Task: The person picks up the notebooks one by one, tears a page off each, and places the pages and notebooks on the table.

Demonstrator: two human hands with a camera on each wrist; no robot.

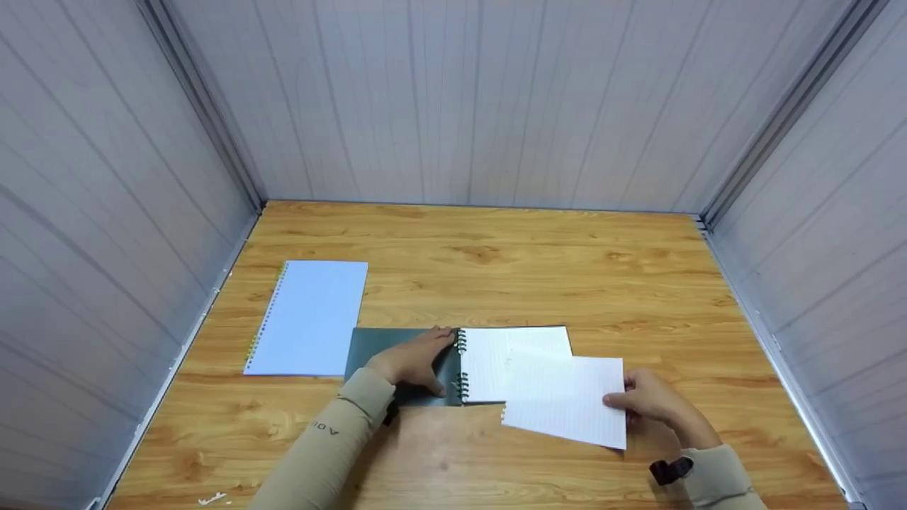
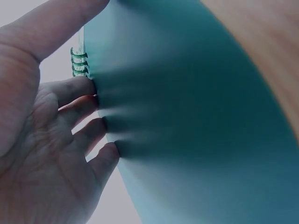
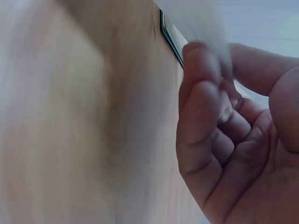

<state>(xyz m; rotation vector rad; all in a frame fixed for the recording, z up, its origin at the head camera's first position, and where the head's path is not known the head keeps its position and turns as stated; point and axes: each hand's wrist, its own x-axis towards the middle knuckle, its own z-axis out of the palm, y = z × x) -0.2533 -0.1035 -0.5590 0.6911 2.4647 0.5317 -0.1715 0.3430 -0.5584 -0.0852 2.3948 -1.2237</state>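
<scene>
A spiral notebook [image 1: 489, 350] with black-looking rings lies open on the table, its dark green cover [image 1: 368, 347] folded out to the left and lined white pages on the right. My left hand [image 1: 412, 360] rests on that cover beside the rings, thumb apart from the fingers; in the left wrist view the fingertips [image 2: 110, 151] touch the green cover [image 2: 187, 112]. Between thumb and fingers, my right hand [image 1: 652, 401] pinches the right edge of a loose lined sheet [image 1: 567, 407]. The sheet overlaps the notebook's lower right part, and its left edge looks ragged.
A larger spiral-bound pad [image 1: 312, 319] with a pale blue-white page lies at the left, close to the green cover. Small white paper scraps [image 1: 212, 499] are near the front left. Grey panel walls [image 1: 453, 106] enclose the wooden table [image 1: 496, 262] at the back and sides.
</scene>
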